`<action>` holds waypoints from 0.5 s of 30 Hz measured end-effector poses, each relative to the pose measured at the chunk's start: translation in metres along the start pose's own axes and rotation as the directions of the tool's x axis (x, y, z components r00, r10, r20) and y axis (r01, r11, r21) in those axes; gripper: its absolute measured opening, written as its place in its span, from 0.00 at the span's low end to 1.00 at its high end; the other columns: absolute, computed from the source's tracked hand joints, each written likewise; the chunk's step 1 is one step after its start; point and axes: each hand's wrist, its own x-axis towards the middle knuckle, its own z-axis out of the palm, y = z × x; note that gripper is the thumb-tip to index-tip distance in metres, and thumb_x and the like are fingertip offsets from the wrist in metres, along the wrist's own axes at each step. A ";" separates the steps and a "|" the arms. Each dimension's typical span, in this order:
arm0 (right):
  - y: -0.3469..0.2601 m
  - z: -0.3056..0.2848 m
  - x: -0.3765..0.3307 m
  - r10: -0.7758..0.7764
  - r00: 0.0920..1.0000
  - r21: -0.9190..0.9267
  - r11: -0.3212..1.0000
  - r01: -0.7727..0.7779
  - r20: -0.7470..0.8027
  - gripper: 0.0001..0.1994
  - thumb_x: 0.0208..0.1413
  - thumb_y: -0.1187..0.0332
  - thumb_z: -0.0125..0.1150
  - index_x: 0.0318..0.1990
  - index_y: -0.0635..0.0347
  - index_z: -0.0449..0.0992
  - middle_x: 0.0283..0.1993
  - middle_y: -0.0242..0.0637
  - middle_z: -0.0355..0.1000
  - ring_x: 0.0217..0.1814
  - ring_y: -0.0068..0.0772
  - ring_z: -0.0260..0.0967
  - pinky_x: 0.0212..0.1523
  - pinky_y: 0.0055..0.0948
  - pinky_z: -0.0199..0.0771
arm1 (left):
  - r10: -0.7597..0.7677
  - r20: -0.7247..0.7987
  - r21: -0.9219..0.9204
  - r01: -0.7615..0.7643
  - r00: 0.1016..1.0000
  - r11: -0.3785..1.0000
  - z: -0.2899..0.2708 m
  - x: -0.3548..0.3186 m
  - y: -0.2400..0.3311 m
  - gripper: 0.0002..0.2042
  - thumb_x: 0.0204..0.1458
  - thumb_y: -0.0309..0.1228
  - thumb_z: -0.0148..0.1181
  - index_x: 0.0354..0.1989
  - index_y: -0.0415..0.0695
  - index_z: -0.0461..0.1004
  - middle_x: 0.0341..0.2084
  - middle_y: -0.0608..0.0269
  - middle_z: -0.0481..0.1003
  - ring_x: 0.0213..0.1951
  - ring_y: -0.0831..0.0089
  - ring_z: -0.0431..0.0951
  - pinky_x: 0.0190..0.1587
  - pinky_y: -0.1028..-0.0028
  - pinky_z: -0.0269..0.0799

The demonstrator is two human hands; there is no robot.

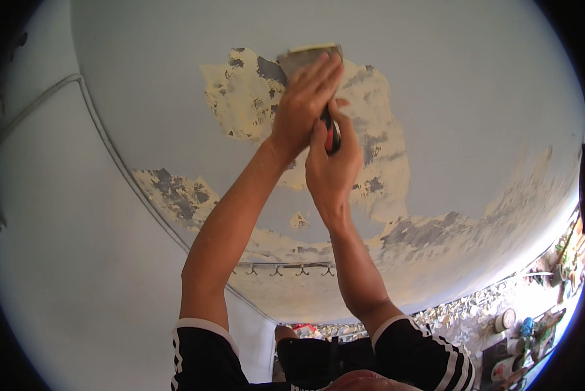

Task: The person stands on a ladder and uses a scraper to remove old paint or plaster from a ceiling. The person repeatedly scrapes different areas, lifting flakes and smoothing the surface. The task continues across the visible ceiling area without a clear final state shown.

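High on a grey-painted wall (475,117), I work a wide-bladed scraper (297,63) against the surface. Its black and red handle sits in my right hand (337,159), which is closed round it. My left hand (304,98) lies over the blade with fingers stretched flat, pressing on it; its thumb is hidden. Some blur softens the blade and the left fingers. Along the blade's front edge runs a pale yellowish strip. Around both hands, a patch of bare yellowish plaster (387,150) with dark smears shows where paint is gone.
A row of hooks (289,270) is fixed low on the wall. At the left, a thin cable (103,130) runs down beside an adjoining pale surface (64,260). Paint flakes (465,309) litter the floor, with a round tub (505,318) and assorted containers at lower right.
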 end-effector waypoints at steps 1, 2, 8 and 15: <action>0.007 0.006 0.018 -0.140 0.987 0.015 0.990 0.141 -0.076 0.18 0.63 0.71 0.57 0.58 0.68 0.73 0.34 0.51 0.79 0.31 0.40 0.79 0.35 0.32 0.76 | 0.029 -0.055 0.013 -0.028 0.998 1.000 0.006 0.019 -0.012 0.23 0.56 0.30 0.60 0.61 0.38 0.72 0.61 0.51 0.72 0.66 0.59 0.68 0.67 0.58 0.61; -0.004 0.016 0.039 -0.144 0.989 0.043 0.988 0.146 -0.042 0.16 0.62 0.71 0.58 0.54 0.70 0.75 0.38 0.53 0.79 0.34 0.41 0.80 0.38 0.33 0.77 | 0.042 -0.084 0.044 -0.038 0.996 0.998 0.004 0.028 -0.028 0.23 0.55 0.28 0.59 0.61 0.37 0.72 0.61 0.50 0.72 0.66 0.57 0.67 0.67 0.58 0.60; -0.078 0.037 0.135 -0.260 0.963 0.057 0.965 0.256 0.075 0.15 0.58 0.66 0.58 0.46 0.69 0.79 0.30 0.58 0.77 0.33 0.54 0.78 0.39 0.37 0.76 | -0.097 -0.093 -0.023 0.095 0.991 0.995 -0.041 0.127 -0.067 0.25 0.57 0.26 0.59 0.64 0.35 0.68 0.65 0.48 0.68 0.67 0.53 0.66 0.68 0.57 0.60; -0.018 -0.050 -0.016 0.146 0.961 -0.013 0.989 -0.147 0.234 0.18 0.63 0.75 0.57 0.59 0.69 0.73 0.43 0.52 0.80 0.44 0.35 0.80 0.46 0.30 0.77 | -0.162 0.062 -0.049 0.165 0.985 0.985 -0.014 -0.026 0.049 0.32 0.54 0.28 0.65 0.69 0.38 0.63 0.68 0.49 0.64 0.71 0.53 0.61 0.69 0.53 0.57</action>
